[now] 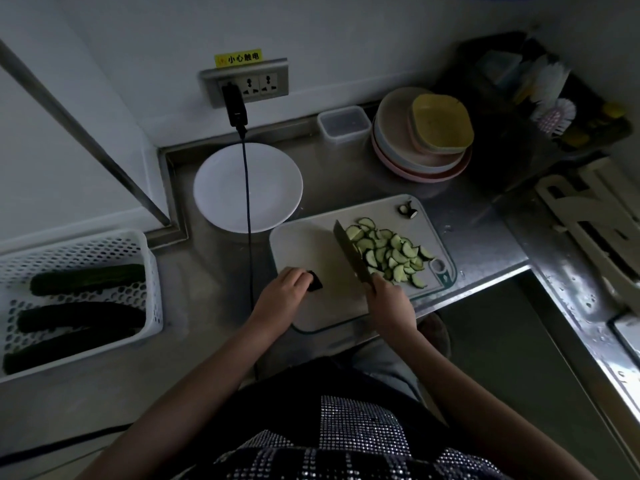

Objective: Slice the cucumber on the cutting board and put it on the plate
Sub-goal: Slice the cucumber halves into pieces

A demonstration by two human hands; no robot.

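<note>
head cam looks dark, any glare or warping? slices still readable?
Head view: underexposed, corners vignetted; wide-angle bends the counter edges; glare on the wet steel ledge at right. Slices read clearly on the board; the cucumbers in the basket are near black.

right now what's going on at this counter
A person is slicing cucumber on the cutting board. The right hand grips the knife; the left hand holds the last cucumber stub. A pile of slices lies right of the blade. The white plate holds no slices yet. More cucumbers wait in the basket.
</note>
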